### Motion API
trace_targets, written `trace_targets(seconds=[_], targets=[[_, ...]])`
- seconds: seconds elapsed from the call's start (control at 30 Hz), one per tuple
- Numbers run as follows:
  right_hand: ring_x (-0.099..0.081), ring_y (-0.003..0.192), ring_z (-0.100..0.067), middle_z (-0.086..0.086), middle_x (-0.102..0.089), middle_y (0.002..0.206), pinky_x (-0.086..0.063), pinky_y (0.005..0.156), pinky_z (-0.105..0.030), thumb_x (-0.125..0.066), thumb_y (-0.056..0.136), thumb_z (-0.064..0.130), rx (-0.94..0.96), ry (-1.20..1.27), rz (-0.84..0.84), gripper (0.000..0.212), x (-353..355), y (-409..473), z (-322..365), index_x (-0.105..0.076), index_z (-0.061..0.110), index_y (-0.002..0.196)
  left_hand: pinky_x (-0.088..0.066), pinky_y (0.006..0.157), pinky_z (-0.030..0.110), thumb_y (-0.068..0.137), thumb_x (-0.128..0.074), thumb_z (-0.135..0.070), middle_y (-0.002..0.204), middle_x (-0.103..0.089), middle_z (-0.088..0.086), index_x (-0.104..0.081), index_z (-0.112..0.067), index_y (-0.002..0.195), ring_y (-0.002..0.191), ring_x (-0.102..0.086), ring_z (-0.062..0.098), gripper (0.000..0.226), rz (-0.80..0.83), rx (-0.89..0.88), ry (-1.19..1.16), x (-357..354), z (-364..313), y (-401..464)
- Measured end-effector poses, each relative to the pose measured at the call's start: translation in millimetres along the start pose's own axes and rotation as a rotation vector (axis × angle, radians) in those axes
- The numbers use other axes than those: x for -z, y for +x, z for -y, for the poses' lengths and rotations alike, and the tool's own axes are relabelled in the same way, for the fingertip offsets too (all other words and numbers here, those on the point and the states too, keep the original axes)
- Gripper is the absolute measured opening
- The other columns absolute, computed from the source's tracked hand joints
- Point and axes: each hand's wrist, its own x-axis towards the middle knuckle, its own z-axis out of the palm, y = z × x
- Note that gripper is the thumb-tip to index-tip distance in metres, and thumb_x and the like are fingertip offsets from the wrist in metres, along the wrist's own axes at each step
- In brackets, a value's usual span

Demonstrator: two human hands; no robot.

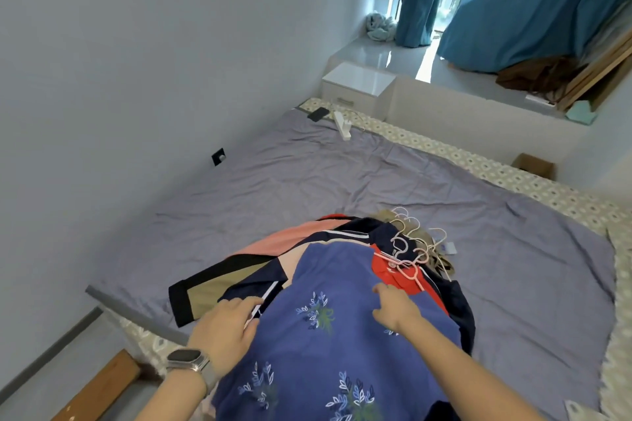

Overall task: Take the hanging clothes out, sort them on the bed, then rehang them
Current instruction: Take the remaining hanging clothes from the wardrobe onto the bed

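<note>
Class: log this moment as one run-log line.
stage: sorting | clothes pile on bed, hangers attached | left hand, right hand on blue floral garment

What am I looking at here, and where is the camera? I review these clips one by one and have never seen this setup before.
There is no machine: a person is working with two bare hands, and the single picture comes from a wide-angle camera worn on their head, looking forward and down. The left hand, with a watch on its wrist, touches the edge of a dark garment with white stripes. The right hand rests on a blue floral garment, its fingers loosely bent; neither hand clearly holds anything. The clothes lie in a pile on a bed with a grey-purple sheet, still on pink hangers. A red garment shows beneath the hangers. A power strip lies at the far end.
</note>
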Motion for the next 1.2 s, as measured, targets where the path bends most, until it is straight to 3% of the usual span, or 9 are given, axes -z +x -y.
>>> trace_targets(seconds=[0.2, 0.3, 0.4, 0.53, 0.73, 0.83, 1.03, 1.2], targets=[[-0.057, 0.109, -0.026, -0.004, -0.062, 0.117, -0.050, 0.081, -0.037, -0.051, 0.084, 0.020, 0.223, -0.011, -0.012, 0.047, 9.9, -5.1, 85.8, -0.045, 0.020, 0.130, -0.045, 0.079, 0.019, 0.095, -0.041, -0.036, 0.113, -0.059, -0.012, -0.038, -0.037, 0.132, 0.095, -0.054, 0.005, 0.038, -0.002, 0.229, 0.019, 14.5, 81.5, -74.5], [-0.059, 0.103, -0.026, -0.003, -0.063, 0.113, -0.048, 0.072, -0.035, -0.050, 0.083, 0.018, 0.377, -0.065, -0.009, 0.042, 9.0, -16.7, 155.4, -0.047, 0.021, 0.125, -0.046, 0.086, 0.025, 0.094, -0.044, -0.034, 0.115, -0.059, -0.008, -0.041, -0.034, 0.133, 0.104, -0.055, 0.012, 0.040, -0.057, 0.372, 0.000, 24.3, 121.0, -137.8], [-0.059, 0.104, -0.028, -0.006, -0.064, 0.113, -0.045, 0.070, -0.032, -0.052, 0.080, 0.018, 0.584, -0.136, -0.004, 0.026, -1.4, -44.8, 239.9, -0.046, 0.022, 0.105, -0.046, 0.088, 0.031, 0.093, -0.045, -0.034, 0.116, -0.058, -0.003, -0.040, -0.030, 0.135, 0.108, -0.054, 0.017, 0.042, -0.122, 0.553, -0.005, 27.8, 150.7, -211.2], [-0.060, 0.102, -0.029, -0.008, -0.065, 0.112, -0.052, 0.080, -0.037, -0.053, 0.081, 0.029, 0.877, -0.263, 0.018, 0.048, -40.1, -111.0, 353.1, -0.046, 0.018, 0.127, -0.043, 0.092, 0.028, 0.094, -0.043, -0.035, 0.126, -0.053, -0.003, -0.032, -0.029, 0.140, 0.114, -0.050, 0.017, 0.048, -0.164, 0.782, -0.038, 24.1, 163.3, -321.2], [-0.059, 0.112, -0.027, -0.007, -0.062, 0.119, -0.051, 0.090, -0.038, -0.059, 0.079, 0.035, 1.260, -0.459, 0.160, 0.060, -149.1, -279.2, 462.0, -0.042, 0.020, 0.134, -0.044, 0.090, 0.030, 0.094, -0.043, -0.036, 0.127, -0.052, -0.003, -0.028, -0.028, 0.143, 0.117, -0.049, 0.020, 0.052, -0.275, 1.157, -0.105, -2.9, 131.0, -517.9], [-0.057, 0.113, -0.023, -0.003, -0.059, 0.123, -0.050, 0.087, -0.033, -0.058, 0.084, 0.035, 1.444, -0.580, 0.257, 0.058, -217.4, -385.6, 487.5, -0.038, 0.023, 0.137, -0.042, 0.092, 0.029, 0.095, -0.041, -0.035, 0.128, -0.051, -0.003, -0.026, -0.029, 0.142, 0.119, -0.048, 0.020, 0.050, -0.347, 1.352, -0.116, -25.1, 92.7, -631.6], [-0.054, 0.115, -0.021, -0.003, -0.055, 0.127, -0.047, 0.089, -0.032, -0.060, 0.087, 0.037, 1.838, -0.749, 0.441, 0.059, -351.9, -598.3, 477.3, -0.037, 0.022, 0.139, -0.046, 0.090, 0.034, 0.091, -0.044, -0.034, 0.128, -0.053, 0.001, -0.024, -0.028, 0.144, 0.115, -0.052, 0.023, 0.057, -0.438, 1.759, -0.244, -92.1, -10.6, -838.5], [-0.052, 0.120, -0.021, -0.004, -0.053, 0.132, -0.046, 0.094, -0.031, -0.061, 0.085, 0.036, 2.036, -0.895, 0.538, 0.063, -418.3, -732.1, 456.7, -0.035, 0.024, 0.141, -0.048, 0.088, 0.037, 0.091, -0.044, -0.035, 0.120, -0.057, 0.001, -0.024, -0.024, 0.143, 0.109, -0.056, 0.024, 0.057, -0.562, 2.032, -0.294, -132.7, -90.6, -938.8]])
